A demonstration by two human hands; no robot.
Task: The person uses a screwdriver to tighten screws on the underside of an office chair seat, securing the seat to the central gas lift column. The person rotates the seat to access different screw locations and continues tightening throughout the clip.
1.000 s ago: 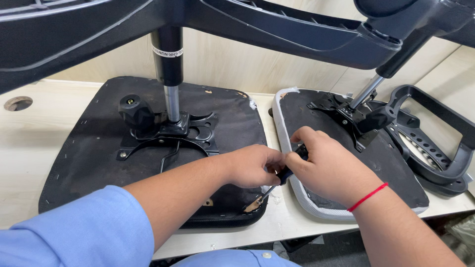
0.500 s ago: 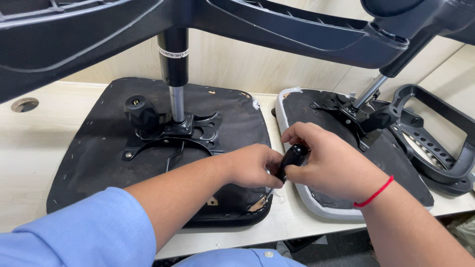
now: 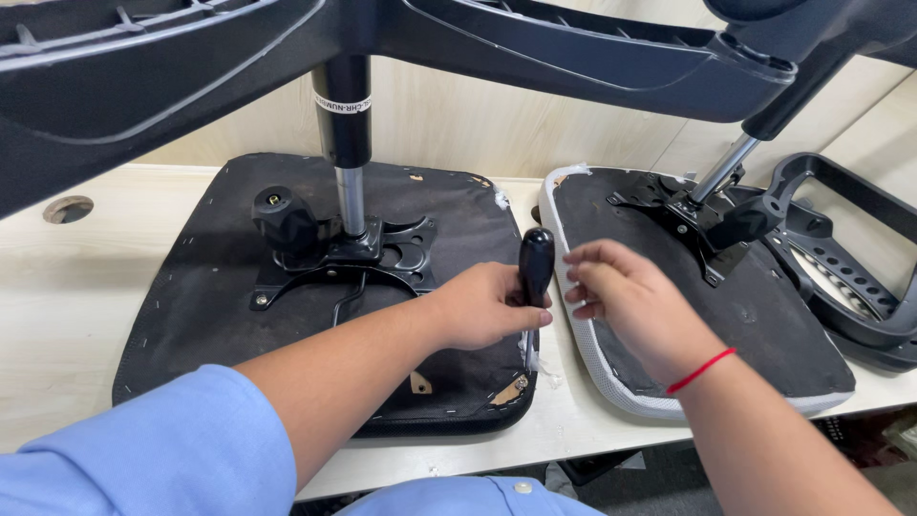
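My left hand (image 3: 487,306) grips a screwdriver with a black handle (image 3: 536,265), held upright with its metal shaft pointing down at the front right corner of an upturned black chair seat (image 3: 201,315). My right hand (image 3: 626,301) hovers just right of the handle with fingers spread, a red thread around its wrist. That hand hangs over the left edge of a second upturned seat with a grey mesh rim (image 3: 587,368). A metal mechanism plate with a black knob (image 3: 284,218) and a gas-lift column (image 3: 346,143) rises from the first seat.
Black chair base legs (image 3: 573,57) span the top of the view. A black armrest frame (image 3: 850,277) lies at the far right. The light wooden table (image 3: 67,287) has a round cable hole (image 3: 67,208) at the left. A wall stands behind.
The screwdriver has swung upright in my left hand. My right hand has let go of the handle and opened beside it.
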